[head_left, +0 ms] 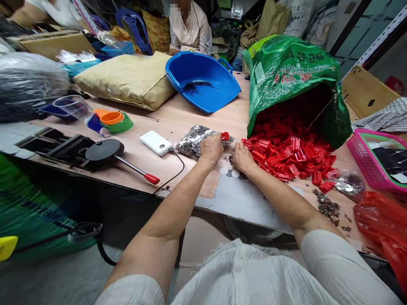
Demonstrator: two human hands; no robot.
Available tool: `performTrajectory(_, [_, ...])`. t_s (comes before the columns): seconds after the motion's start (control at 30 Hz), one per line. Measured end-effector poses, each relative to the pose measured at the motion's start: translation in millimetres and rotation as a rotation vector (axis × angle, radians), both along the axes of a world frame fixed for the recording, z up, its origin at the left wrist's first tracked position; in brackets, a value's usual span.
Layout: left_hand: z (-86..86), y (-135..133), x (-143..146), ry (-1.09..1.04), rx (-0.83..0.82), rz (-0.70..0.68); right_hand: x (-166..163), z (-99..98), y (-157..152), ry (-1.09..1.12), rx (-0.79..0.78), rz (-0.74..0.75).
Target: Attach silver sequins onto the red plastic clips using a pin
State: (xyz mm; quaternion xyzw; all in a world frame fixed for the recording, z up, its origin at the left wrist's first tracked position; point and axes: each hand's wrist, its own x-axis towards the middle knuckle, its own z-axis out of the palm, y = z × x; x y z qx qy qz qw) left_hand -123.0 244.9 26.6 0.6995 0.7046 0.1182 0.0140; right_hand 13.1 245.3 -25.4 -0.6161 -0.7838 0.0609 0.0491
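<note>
My left hand (211, 147) is closed on a small red plastic piece (225, 136), which shows past its fingertips. Behind that hand lies a clear bag of shiny metal parts (191, 140). My right hand (243, 157) is closed in a pinch just to the right, its fingertips hidden, so what it holds cannot be made out. Tiny metal parts (228, 159) are scattered on the table between the two hands. A large heap of red plastic pieces (291, 156) spills beside my right hand from a green woven sack (292, 76).
A white power bank (156, 143) with a black cable and a red-handled lever tool (104, 151) are at left. Farther back stand a blue scoop (203, 80) and a tan sack (124, 80). More metal parts (329, 206) and a pink basket (365, 161) lie right. A person sits opposite.
</note>
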Motion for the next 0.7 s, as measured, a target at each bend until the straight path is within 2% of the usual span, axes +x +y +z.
performTrajectory(0.13, [-1.0, -0.4, -2.0, -0.003, 0.0, 0.01, -11.2, -1.5, 3.2, 0.059, 0.011, -0.041])
performTrajectory(0.27, [-1.9, -0.8, -0.9, 0.004, -0.012, 0.025, -10.3, -1.5, -7.6, 0.033, 0.013, 0.06])
performTrajectory(0.4, [-6.7, -0.9, 2.4, 0.011, -0.03, 0.019, 1.2, 0.3, -33.1, 0.007, -0.018, 0.2])
performTrajectory(0.7, [-16.7, -13.0, 19.9, 0.022, -0.049, -0.078, 37.2, 3.8, -78.3, 0.004, 0.027, 0.289])
